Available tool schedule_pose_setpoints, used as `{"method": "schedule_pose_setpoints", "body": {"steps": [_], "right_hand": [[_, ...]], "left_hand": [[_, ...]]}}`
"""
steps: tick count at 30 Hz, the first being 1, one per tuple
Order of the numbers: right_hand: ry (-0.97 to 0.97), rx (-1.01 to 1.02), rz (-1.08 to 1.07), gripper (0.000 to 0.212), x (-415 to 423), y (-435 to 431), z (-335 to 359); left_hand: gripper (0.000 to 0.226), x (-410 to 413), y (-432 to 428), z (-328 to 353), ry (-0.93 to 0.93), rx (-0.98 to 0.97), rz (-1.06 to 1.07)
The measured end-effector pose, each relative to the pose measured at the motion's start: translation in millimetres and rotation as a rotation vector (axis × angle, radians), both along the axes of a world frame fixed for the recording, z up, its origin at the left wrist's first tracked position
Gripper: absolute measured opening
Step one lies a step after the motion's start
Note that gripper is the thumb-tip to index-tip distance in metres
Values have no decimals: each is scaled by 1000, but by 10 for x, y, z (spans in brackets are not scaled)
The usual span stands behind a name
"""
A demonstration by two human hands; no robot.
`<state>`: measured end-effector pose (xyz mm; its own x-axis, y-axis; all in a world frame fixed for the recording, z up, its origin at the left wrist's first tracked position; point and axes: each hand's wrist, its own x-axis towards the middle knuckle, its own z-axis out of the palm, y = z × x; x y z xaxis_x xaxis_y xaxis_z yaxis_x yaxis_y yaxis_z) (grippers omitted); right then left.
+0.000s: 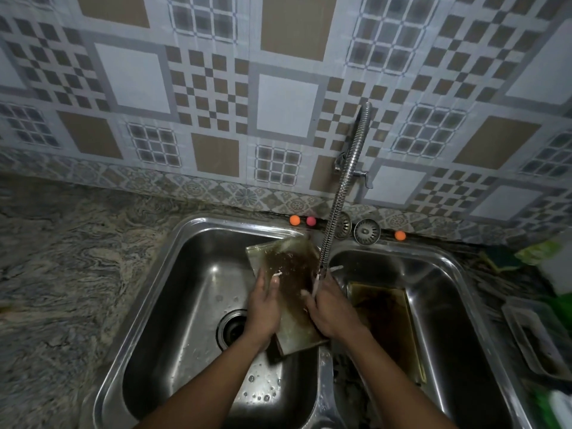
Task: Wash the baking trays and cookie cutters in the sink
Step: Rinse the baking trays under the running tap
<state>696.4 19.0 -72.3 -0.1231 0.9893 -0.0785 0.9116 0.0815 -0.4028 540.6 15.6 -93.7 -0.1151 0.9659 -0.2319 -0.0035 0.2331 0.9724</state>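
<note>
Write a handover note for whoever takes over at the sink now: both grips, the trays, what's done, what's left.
Left grip holds the left edge of the first tray; right grip holds its right edge.
It tilts over the left basin under the running tap.
The second tray lies in the right basin, brown-stained.
Done: rinsing of the first tray begun.
Left: finish it, wash the second tray; no cookie cutters in view.

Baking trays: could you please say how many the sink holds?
2. Held tray over the left basin, between left hand and right hand; second tray lying in the right basin. Others possibly hidden.
</note>
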Motion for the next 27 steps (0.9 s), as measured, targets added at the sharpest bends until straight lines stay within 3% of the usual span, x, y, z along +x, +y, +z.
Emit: {"method": "schedule_pose_setpoints", "body": {"steps": [3, 5, 7, 12, 14, 18, 20, 24, 27], "right_hand": [[-121, -144, -24, 82, -172, 216, -4], [-73, -200, -33, 69, -291, 309, 11], [-23, -160, 104, 58, -385, 262, 81], [-78, -146, 499, 55, -168, -176, 238], [-151, -192, 409, 59, 62, -191, 190], [-179, -183, -53, 73, 260, 157, 47], [-192, -159, -102, 67, 75, 240, 65], [-134, -138, 261, 76, -354, 8, 195], [10, -181, 383, 59, -210, -134, 223]], "left_hand": [[47, 148, -42, 4, -16, 24, -156], [45, 234, -52, 63, -68, 27, -158], [46, 244, 4, 35, -114, -5, -103], [48, 138, 51, 17, -167, -48, 24], [47, 162, 0, 35, -138, -25, -9], [47, 287, -3, -24, -66, 11, -94], [47, 351, 14, 37, -67, 31, -111], [46, 342, 145, 71, -181, -53, 13], [46, 296, 194, 101, -177, -65, 97]]}}
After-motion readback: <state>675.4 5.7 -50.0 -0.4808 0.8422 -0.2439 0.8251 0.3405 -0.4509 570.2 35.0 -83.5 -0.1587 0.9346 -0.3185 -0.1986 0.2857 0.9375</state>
